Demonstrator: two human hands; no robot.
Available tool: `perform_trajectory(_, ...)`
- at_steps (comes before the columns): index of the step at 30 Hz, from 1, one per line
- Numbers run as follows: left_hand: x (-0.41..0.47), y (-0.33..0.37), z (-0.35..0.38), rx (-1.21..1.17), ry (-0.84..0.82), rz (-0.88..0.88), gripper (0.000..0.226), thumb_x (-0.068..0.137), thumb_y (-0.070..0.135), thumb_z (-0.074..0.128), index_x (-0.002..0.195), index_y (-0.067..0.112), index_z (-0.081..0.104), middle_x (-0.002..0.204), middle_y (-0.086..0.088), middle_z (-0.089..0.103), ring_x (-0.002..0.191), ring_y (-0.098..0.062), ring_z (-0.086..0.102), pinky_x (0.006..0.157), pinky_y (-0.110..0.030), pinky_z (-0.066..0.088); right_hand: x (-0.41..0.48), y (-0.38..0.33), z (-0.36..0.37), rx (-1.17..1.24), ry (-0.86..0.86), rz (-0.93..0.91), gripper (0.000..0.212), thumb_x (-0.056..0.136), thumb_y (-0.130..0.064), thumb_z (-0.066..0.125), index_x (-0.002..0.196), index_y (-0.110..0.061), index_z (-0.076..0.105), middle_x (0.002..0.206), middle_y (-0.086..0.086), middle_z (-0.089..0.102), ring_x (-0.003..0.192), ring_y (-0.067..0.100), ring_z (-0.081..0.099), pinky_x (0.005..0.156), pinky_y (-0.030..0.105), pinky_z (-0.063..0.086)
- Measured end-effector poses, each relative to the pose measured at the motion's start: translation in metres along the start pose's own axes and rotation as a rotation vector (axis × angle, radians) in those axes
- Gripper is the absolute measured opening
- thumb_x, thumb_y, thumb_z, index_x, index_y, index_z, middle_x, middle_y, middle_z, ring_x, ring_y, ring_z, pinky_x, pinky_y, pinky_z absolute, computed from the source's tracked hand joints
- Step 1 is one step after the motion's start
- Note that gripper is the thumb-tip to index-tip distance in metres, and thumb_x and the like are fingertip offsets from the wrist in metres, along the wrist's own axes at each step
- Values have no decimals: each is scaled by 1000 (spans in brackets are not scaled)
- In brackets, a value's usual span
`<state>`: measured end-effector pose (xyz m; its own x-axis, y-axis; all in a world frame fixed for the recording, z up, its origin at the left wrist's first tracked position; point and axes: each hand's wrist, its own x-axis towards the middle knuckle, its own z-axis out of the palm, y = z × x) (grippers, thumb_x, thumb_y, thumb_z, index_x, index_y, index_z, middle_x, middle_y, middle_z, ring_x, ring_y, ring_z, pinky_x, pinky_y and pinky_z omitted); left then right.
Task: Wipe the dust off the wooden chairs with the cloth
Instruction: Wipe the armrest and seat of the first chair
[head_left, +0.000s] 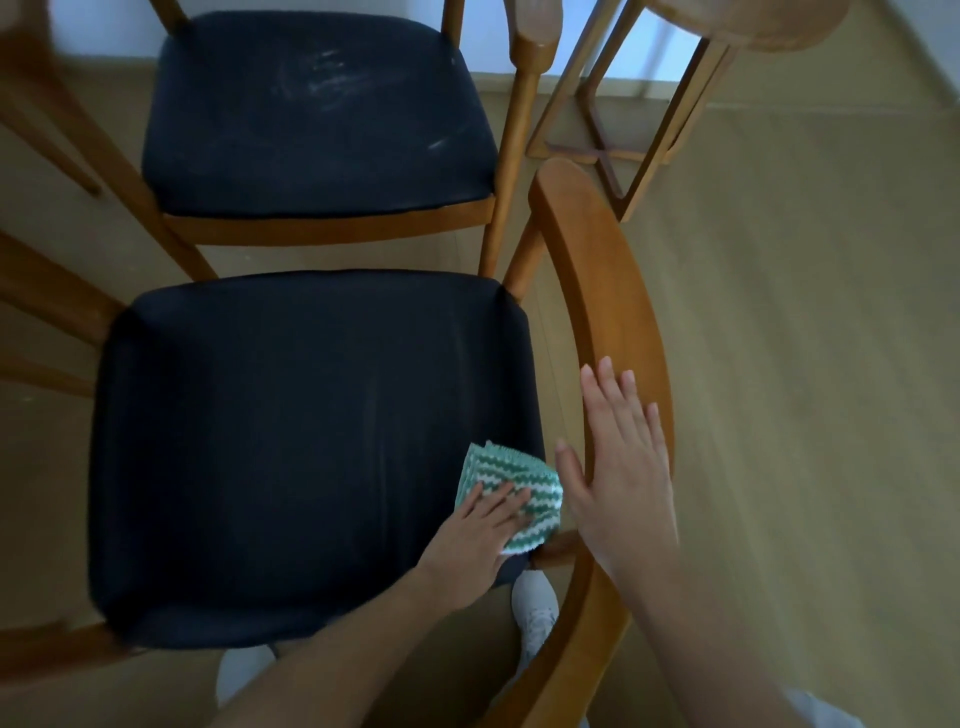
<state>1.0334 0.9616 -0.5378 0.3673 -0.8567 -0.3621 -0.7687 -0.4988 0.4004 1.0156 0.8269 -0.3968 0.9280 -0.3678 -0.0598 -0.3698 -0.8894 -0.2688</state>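
- My left grip, fingers flat, presses the cloth onto the near seat, right edge.
- My right grip lies spread on the wooden rail.

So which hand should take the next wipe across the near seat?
Left. The left hand presses the cloth flat on the near seat; the right hand is open at the curved wooden rail, holding nothing.

1 head-worn view, steeply downward, close above the chair seat
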Motion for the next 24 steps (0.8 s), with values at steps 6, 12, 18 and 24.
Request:
perform_trajectory(6,-46,3,10,188,-175,169,60,98,13,33,150,17,3,157,-3,-13,140,-20,-23,108,-41,-24,-37,-5,10,-86,18,22,62,91,-39,33,147,-16,21,152,3,22,142,17,12,116,29,-6)
perform_trajectory(12,-85,-16,20,511,-412,443,53,99,23,36,148,8,20,158,-10,8,145,-25,-6,105,-43,-22,-43,-9,8,-111,28,63,62,88,-39,33,146,-17,23,151,4,27,141,16,13,117,32,5)
perform_trajectory(18,-33,-35,-33,-324,210,126,26,91,15,47,108,23,65,104,7,67,97,-8,61,96,-32,44,2,-4,-7,-91,70,39,60,92,-37,40,147,-17,26,152,1,20,141,19,15,108,40,13)
perform_trajectory(24,64,-101,-152,-643,659,-313,31,95,7,48,125,7,57,117,-8,62,108,-21,57,85,-18,37,92,4,-23,-159,-63,-41,66,99,-41,34,150,-23,-5,158,-4,-7,138,7,-18,110,28,-12)
